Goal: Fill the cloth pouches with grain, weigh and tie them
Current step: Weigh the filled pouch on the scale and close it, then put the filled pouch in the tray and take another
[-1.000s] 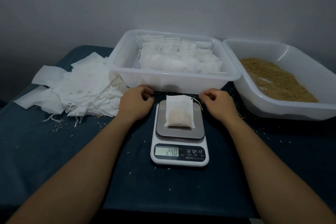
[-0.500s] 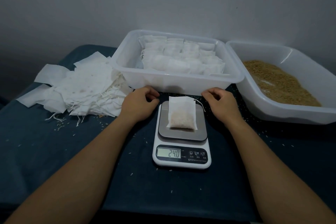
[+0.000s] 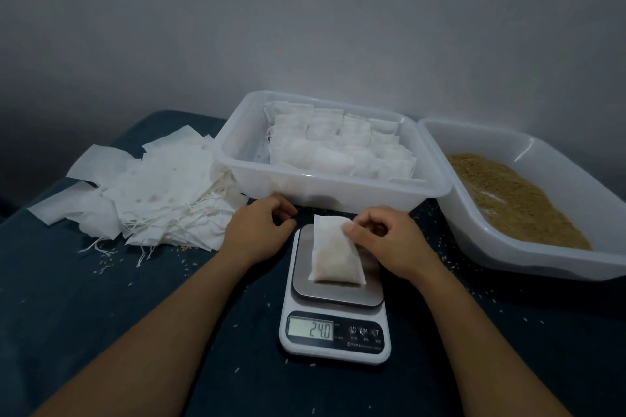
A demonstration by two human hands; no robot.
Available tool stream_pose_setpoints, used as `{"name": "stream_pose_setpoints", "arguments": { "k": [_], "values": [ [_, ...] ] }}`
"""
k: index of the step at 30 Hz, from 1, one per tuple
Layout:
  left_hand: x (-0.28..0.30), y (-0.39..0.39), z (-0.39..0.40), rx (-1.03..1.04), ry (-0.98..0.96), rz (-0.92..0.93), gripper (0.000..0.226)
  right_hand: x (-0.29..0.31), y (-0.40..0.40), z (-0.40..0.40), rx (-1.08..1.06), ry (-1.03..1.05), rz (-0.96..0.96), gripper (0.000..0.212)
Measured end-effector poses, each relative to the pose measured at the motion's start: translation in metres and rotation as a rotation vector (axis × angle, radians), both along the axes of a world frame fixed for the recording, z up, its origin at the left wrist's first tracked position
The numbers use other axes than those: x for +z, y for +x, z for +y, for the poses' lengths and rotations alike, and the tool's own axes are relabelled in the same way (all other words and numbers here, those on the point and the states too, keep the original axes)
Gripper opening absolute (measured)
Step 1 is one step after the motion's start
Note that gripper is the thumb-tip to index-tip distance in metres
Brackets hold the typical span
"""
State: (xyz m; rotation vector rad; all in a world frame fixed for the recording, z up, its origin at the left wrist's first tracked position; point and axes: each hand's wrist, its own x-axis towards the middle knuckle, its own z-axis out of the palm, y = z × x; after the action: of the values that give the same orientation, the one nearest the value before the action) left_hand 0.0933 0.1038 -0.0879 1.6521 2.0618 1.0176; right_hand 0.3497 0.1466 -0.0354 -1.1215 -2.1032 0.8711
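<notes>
- filled pouch lies on scale; display reads 24.0.
- right hand grip pinches pouch's upper right edge.
- left hand grip loosely curled, holding nothing, beside scale.

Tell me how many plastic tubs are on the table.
2. The middle tub stands behind the scale and holds filled pouches; the right tub holds loose grain. Its far right side is cut off.
</notes>
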Motion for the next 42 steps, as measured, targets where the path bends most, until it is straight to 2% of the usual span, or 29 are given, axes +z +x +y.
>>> {"name": "stream_pose_setpoints", "arguments": {
  "k": [5, 10, 14, 19, 22, 28, 36, 39, 42],
  "values": [
    [0.000, 0.001, -0.001, 0.008, -0.003, -0.006, 0.014, 0.018, -0.003, -0.012, 0.109, -0.053, 0.052, 0.017],
    [0.001, 0.002, -0.003, 0.017, -0.024, -0.007, 0.010, 0.060, -0.018, -0.020, 0.175, 0.071, 0.061, 0.016],
    [0.000, 0.002, -0.003, 0.009, -0.023, -0.011, 0.011, 0.101, -0.027, -0.010, 0.173, 0.215, 0.075, 0.014],
    [0.000, 0.003, -0.004, 0.005, -0.017, -0.017, 0.011, 0.130, -0.026, 0.026, 0.068, 0.198, 0.212, 0.017],
    [0.000, 0.003, -0.005, 0.009, -0.015, -0.026, 0.011, 0.127, -0.018, 0.047, -0.022, 0.176, 0.211, 0.018],
    [0.002, 0.004, -0.006, 0.005, -0.021, -0.026, 0.012, 0.098, -0.006, 0.073, -0.141, 0.152, 0.050, 0.011],
    [0.003, 0.005, -0.007, 0.015, -0.030, -0.024, 0.012, 0.076, -0.003, 0.098, -0.296, -0.154, -0.048, 0.013],
    [0.003, 0.004, -0.007, 0.021, -0.031, -0.039, 0.013, 0.077, -0.002, 0.094, -0.362, -0.010, -0.098, 0.022],
    [0.005, 0.004, -0.007, 0.015, -0.012, -0.063, 0.016, 0.074, -0.001, 0.070, -0.451, 0.311, 0.056, 0.019]
  ]
}}
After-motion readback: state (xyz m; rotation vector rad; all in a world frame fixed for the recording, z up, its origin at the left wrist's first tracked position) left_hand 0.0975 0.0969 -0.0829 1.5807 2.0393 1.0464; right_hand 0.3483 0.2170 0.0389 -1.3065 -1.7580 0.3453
